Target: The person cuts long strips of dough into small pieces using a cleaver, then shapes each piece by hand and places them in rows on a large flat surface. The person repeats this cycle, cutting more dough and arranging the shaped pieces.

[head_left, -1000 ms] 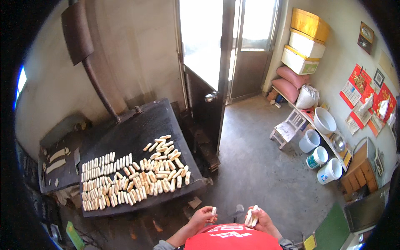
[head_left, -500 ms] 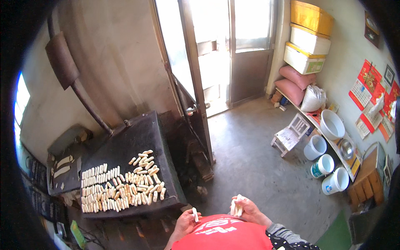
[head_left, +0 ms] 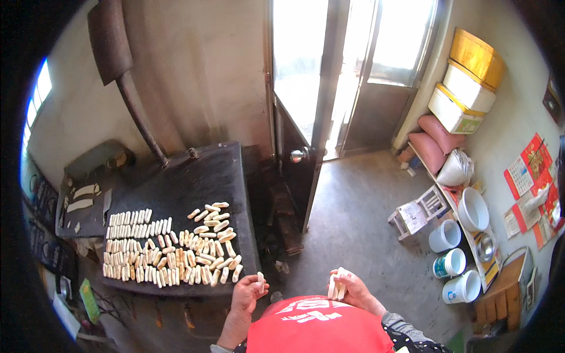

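I see the bare left hand, near the front right corner of the flat black slab, pinching one short, pale, finger-shaped piece roughly upright, while the bare right hand, on the other side of the bright red cloth garment with white print, grasps a small bunch of whitish sticks whose exact count I cannot make out from here. On the slab, my view shows many cream-coloured, partly browned finger-shaped pieces, in close rows at the left and more loosely strewn toward the right
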